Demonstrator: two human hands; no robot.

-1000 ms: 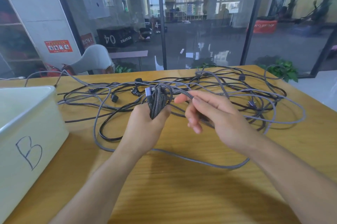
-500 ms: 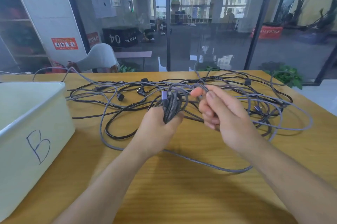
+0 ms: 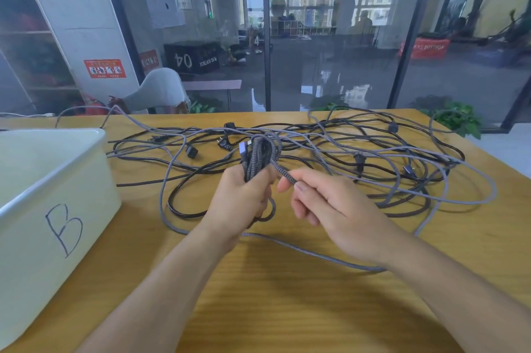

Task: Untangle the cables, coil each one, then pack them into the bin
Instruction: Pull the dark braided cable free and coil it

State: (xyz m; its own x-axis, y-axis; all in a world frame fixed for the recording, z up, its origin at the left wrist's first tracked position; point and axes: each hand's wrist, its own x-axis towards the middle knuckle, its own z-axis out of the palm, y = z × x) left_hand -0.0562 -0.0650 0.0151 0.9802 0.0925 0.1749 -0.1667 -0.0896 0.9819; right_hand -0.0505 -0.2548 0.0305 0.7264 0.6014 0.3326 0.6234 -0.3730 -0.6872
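Observation:
My left hand (image 3: 240, 200) grips a small coil of grey braided cable (image 3: 260, 156), held upright above the wooden table (image 3: 287, 309), with a metal plug at its top left. My right hand (image 3: 324, 206) pinches the free run of that same cable just right of the coil, between thumb and forefinger. The rest of this cable trails down under my right wrist and off to the right. Behind my hands lies a tangle of black and grey cables (image 3: 359, 157) spread across the table. The white bin (image 3: 48, 203), marked "B", stands at the left.
Glass walls and a door stand beyond the table's far edge. A grey chair (image 3: 156, 91) sits behind the table at the left. The table's right edge runs diagonally near a green plant (image 3: 459, 120). Bare wood lies in front of my hands.
My right hand has brought the cable run down and toward the coil, laying another turn on it. The view has shifted slightly to the left, so the bin appears larger.

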